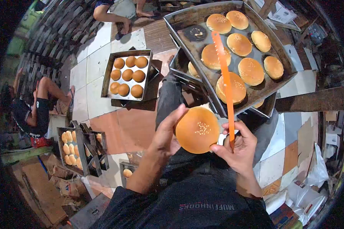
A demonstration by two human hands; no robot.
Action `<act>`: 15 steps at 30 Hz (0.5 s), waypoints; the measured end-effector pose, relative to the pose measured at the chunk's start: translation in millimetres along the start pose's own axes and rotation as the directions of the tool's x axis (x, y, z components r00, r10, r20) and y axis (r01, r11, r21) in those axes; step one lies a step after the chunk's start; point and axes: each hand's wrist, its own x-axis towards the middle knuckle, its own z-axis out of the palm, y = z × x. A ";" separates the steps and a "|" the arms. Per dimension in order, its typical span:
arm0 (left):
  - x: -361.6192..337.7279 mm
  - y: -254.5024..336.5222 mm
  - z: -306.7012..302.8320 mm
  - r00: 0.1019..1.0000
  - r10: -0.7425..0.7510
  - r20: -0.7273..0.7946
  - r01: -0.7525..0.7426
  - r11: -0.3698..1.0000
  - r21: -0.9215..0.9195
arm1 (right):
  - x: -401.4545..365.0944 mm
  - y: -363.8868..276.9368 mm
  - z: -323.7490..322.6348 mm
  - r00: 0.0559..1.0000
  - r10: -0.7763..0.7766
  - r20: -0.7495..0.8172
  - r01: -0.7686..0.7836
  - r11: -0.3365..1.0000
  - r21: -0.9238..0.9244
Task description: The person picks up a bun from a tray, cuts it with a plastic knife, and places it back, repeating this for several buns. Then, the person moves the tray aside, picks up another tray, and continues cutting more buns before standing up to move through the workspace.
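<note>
A round burger bun (pixel 197 130) with sesame seeds on top is held up in front of my body. My left hand (pixel 167 131) grips it along its left edge. My right hand (pixel 236 147) is closed round the lower end of a long orange serrated knife (pixel 226 80), which points upward. The right thumb touches the bun's lower right edge. Just beyond the hands, a large metal baking tray (pixel 252 103) lies tilted on other trays, carrying several seeded buns (pixel 252 71). One dark bare patch shows near its far left corner.
A smaller tray (pixel 103 82) of round buns sits on the tiled floor ahead left. Stacked trays (pixel 84 152) of pale buns stand at the left. One person (pixel 36 103) sits far left; another's leg and arm (pixel 112 16) show at the top. A white bucket (pixel 304 200) is lower right.
</note>
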 end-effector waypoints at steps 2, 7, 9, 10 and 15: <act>-5.2 0.8 11.7 0.993 -0.011 0.116 0.049 0.945 -0.324 | 0.5 1.1 5.8 1.000 -0.020 -0.017 0.022 0.995 0.097; -5.4 -9.3 7.4 0.987 0.088 0.133 -0.036 0.934 -0.354 | 5.2 -2.7 6.3 0.996 -0.032 -0.084 0.045 0.987 0.155; -10.2 -12.2 13.3 0.975 0.216 0.054 -0.182 0.913 -0.364 | 6.6 -1.7 4.6 0.999 -0.001 -0.032 0.008 0.974 0.225; -13.1 -13.0 16.3 0.976 0.209 0.058 -0.175 0.917 -0.358 | 7.2 -1.3 5.1 0.999 0.001 -0.041 0.009 0.973 0.229; -17.2 -8.5 26.5 0.941 0.327 0.083 -0.270 0.878 -0.394 | 14.8 -7.5 1.5 0.990 0.130 -0.053 -0.096 0.903 0.419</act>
